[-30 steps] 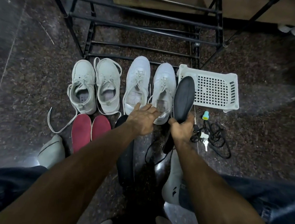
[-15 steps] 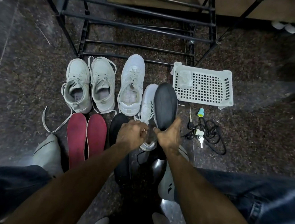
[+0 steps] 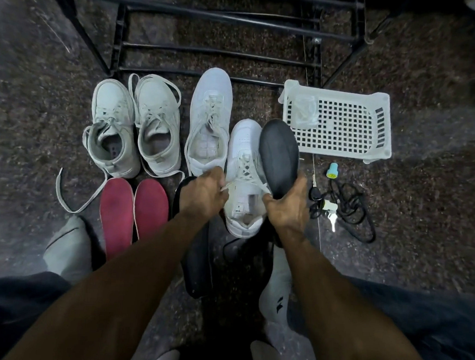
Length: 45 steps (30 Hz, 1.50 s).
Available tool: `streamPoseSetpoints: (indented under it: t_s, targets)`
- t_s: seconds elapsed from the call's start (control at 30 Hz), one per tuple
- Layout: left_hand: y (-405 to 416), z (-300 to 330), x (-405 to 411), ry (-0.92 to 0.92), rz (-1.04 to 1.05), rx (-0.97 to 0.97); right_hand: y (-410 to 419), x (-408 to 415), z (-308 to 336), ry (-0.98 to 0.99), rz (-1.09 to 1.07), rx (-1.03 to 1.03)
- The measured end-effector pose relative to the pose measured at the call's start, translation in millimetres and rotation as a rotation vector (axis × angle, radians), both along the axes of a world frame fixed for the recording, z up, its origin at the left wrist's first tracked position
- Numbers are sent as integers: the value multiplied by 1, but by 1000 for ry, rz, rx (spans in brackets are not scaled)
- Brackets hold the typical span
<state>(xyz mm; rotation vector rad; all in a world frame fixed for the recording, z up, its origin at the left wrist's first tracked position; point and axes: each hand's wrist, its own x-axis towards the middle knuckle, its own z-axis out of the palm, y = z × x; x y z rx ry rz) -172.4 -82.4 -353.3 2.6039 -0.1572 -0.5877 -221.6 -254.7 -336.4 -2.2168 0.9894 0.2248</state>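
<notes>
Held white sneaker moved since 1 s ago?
Yes. The white sneaker, gripped by the left hand, slid toward the person: its toe, once level with its mate, now lies beside the mate's laces.

The floor is polished stone, dark with a fine brown and grey speckle. A thin pale joint line runs across it from near to far, right of centre. A black metal rack stands on the floor at the far side. Its frame consists of slanted legs and horizontal round bars set in tiers, and the floor shows between the bars. Lighting is dim. Soft pale reflections lie on the floor at the near left and at the right edge.
</notes>
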Motion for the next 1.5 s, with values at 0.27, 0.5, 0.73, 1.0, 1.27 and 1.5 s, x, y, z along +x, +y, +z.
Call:
streamPoseSetpoints:
  t_s: [0.27,0.5,0.73,1.0,1.27,1.5]
  targets:
    - [-4,-14,7,-553,-712,177,-5,7,0,-15,-21,57]
    - [-50,-11,22,-397,-673,458,3,6,-10,-53,-122,119]
    - [-55,-34,19,-417,-609,424,5,6,-15,-32,-143,120]
    - [-17,-25,34,-596,-782,-38,8,3,-16,-12,-138,124]
    - [-36,3,58,-70,-538,-36,12,-9,10,2,-179,126]
    - [-45,17,58,77,-356,-8,39,-68,37,119,-83,9]
